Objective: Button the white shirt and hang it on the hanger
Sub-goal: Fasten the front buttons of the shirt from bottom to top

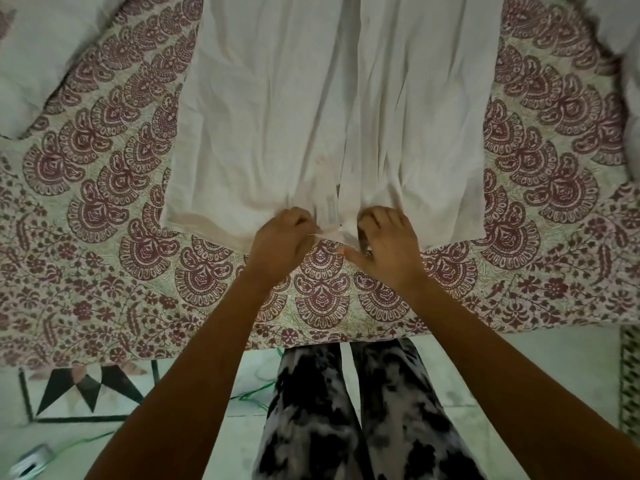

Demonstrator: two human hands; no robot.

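Item: white crinkled cotton shirt (277,109), laid flat, front up, on a bed covered by a maroon-and-cream paisley printed bedspread (104,188); hem nearest the person.

Left hand (282,242): pinched shut on the left placket edge at the hem. Right hand (388,244): fingers curled, gripping the opposite placket edge.

Step judged: fastening the lowest button. Next calls for aligning button with buttonhole. Hanger: not visible.

Both your bare arms reach forward, converging. Your left hand (282,242) is curled, fingertips pinched. Your right hand (388,245) is curled too, knuckles up, thumb stuck out leftward. Hands close, not touching. Exact grip probably a pinch; fingertips hidden.
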